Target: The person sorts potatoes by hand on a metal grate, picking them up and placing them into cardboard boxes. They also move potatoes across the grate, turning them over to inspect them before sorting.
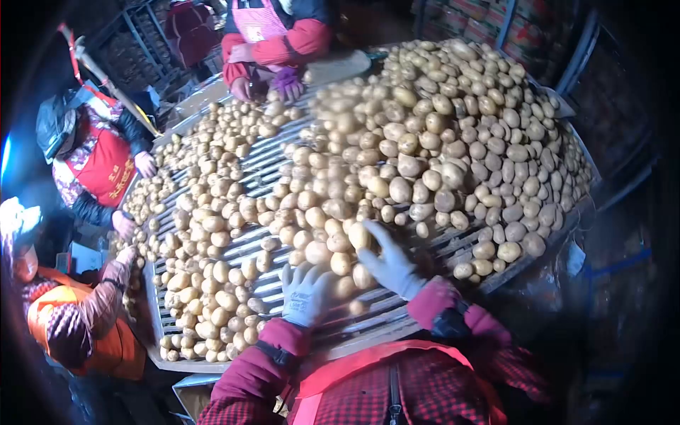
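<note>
Potatoes [407, 166] lie heaped over a slatted sorting table [354, 312], thickest at the back right. My left hand [304, 294], in a pale glove, rests by the potatoes near the front edge, fingers spread and pointing away from me. To its right, my right hand [391, 263], also gloved, reaches over the potatoes with thumb and fingers apart. Its fingertips are at a few larger potatoes [341, 263], and no potato is visibly held. Bare slats show between and beside the hands.
Three co-workers stand around the table: one at the back [273, 42], one in a red apron [106, 166] at the left, one in an orange vest [85, 319] at the near left. A pale scoop-like object [340, 67] lies at the back edge. Stacked sacks [471, 21] stand behind.
</note>
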### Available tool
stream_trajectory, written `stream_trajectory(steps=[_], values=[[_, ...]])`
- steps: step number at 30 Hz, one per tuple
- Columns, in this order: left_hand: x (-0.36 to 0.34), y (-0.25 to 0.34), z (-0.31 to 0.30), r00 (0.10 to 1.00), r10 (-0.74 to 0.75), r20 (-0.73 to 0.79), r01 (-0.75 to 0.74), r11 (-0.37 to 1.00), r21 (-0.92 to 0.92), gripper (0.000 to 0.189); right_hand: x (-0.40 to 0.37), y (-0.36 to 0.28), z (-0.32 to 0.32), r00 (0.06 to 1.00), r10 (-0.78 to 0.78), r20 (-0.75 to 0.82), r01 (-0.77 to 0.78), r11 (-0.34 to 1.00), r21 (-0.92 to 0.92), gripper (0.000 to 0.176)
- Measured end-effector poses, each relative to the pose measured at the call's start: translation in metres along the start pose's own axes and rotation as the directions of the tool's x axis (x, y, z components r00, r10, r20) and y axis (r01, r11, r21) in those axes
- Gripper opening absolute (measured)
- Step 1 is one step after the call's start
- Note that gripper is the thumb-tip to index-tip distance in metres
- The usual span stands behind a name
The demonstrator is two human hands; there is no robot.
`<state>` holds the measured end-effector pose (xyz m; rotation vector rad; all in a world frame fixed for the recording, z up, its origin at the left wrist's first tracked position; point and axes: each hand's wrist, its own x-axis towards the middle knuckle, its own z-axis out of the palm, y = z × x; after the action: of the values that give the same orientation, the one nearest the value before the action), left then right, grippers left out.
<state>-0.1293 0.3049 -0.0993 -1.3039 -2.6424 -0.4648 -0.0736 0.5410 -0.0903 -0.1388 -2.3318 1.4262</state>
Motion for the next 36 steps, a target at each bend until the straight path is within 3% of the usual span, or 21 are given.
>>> stream_trajectory(steps=[2, 4, 6, 8, 9, 10, 13, 14, 15, 17, 19, 23, 24, 27, 28, 30, 31, 32, 36], values=[[0.004, 0.005, -0.007, 1.0, -0.023, -0.019, 0.022, 0.998, -0.066, 0.042, -0.01, -0.001, -0.028, 0.99, 0.086, -0.113, -0.083, 0.996, 0.031, 0.049], [-0.007, -0.002, 0.008, 0.997, -0.05, -0.058, 0.049, 0.999, -0.015, 0.04, -0.021, -0.015, -0.07, 0.96, 0.173, -0.22, -0.171, 0.985, 0.029, 0.047], [-0.014, -0.01, 0.008, 0.991, -0.116, -0.06, 0.115, 0.993, -0.005, 0.039, -0.033, 0.015, -0.125, 0.881, 0.073, -0.468, -0.17, 0.971, -0.168, 0.046], [-0.016, -0.018, 0.005, 0.986, -0.138, -0.096, 0.132, 0.989, -0.067, 0.041, -0.044, 0.029, -0.19, 0.757, 0.182, -0.628, -0.32, 0.941, -0.113, 0.048], [-0.018, -0.019, 0.004, 0.98, -0.155, -0.121, 0.146, 0.986, -0.078, 0.041, -0.056, 0.029, -0.22, 0.761, -0.001, -0.649, -0.453, 0.715, -0.532, 0.047], [-0.019, -0.02, 0.003, 0.98, -0.156, -0.12, 0.147, 0.986, -0.079, 0.043, -0.071, 0.049, -0.246, 0.727, -0.13, -0.675, -0.531, 0.518, -0.671, 0.048], [-0.018, -0.021, 0.006, 0.981, -0.153, -0.116, 0.142, 0.985, -0.093, 0.047, -0.102, 0.082, -0.277, 0.816, -0.122, -0.566, -0.542, 0.18, -0.821, 0.049], [-0.019, -0.022, 0.009, 0.98, -0.14, -0.14, 0.133, 0.989, -0.062, 0.048, -0.098, 0.074, -0.274, 0.83, -0.046, -0.556, -0.548, 0.121, -0.828, 0.05], [-0.017, -0.021, 0.006, 0.981, -0.141, -0.133, 0.135, 0.989, -0.056, 0.047, -0.097, 0.074, -0.271, 0.81, -0.076, -0.582, -0.574, 0.103, -0.812, 0.049], [-0.02, -0.025, 0.008, 0.977, -0.165, -0.137, 0.159, 0.986, -0.053, 0.046, -0.091, 0.067, -0.28, 0.713, -0.048, -0.7, -0.694, 0.097, -0.713, 0.049], [-0.022, -0.025, 0.002, 0.976, -0.186, -0.115, 0.179, 0.982, -0.062, 0.047, -0.097, 0.087, -0.314, 0.623, 0.049, -0.78, -0.772, 0.201, -0.603, 0.05], [-0.024, -0.025, 0.0, 0.971, -0.218, -0.099, 0.21, 0.974, -0.088, 0.049, -0.087, 0.096, -0.324, 0.583, 0.211, -0.785, -0.805, 0.283, -0.521, 0.053], [-0.024, -0.027, 0.004, 0.97, -0.216, -0.112, 0.206, 0.974, -0.09, 0.049, -0.072, 0.07, -0.304, 0.548, 0.346, -0.762, -0.833, 0.147, -0.533, 0.052], [-0.024, -0.029, 0.006, 0.971, -0.208, -0.118, 0.196, 0.975, -0.102, 0.048, -0.071, 0.072, -0.276, 0.631, 0.224, -0.742, -0.73, 0.496, -0.471, 0.051], [-0.023, -0.029, 0.007, 0.972, -0.199, -0.128, 0.187, 0.977, -0.099, 0.048, -0.07, 0.068, -0.272, 0.607, 0.251, -0.754, -0.758, 0.467, -0.455, 0.05], [-0.024, -0.026, 0.005, 0.967, -0.222, -0.124, 0.213, 0.973, -0.084, 0.048, -0.068, 0.059, -0.265, 0.638, 0.361, -0.68, -0.589, 0.798, -0.129, 0.046], [-0.023, -0.026, 0.003, 0.968, -0.224, -0.115, 0.215, 0.973, -0.086, 0.048, -0.068, 0.053, -0.26, 0.667, 0.405, -0.625, -0.465, 0.882, 0.075, 0.044], [-0.023, -0.026, 0.003, 0.967, -0.226, -0.118, 0.217, 0.972, -0.085, 0.048, -0.053, 0.008, -0.238, 0.613, 0.557, -0.56, -0.5, 0.822, 0.271, 0.041], [-0.026, -0.031, 0.008, 0.967, -0.225, -0.12, 0.215, 0.973, -0.088, 0.052, -0.038, -0.001, -0.176, 0.817, 0.512, -0.264, -0.365, 0.815, 0.451, 0.04]])
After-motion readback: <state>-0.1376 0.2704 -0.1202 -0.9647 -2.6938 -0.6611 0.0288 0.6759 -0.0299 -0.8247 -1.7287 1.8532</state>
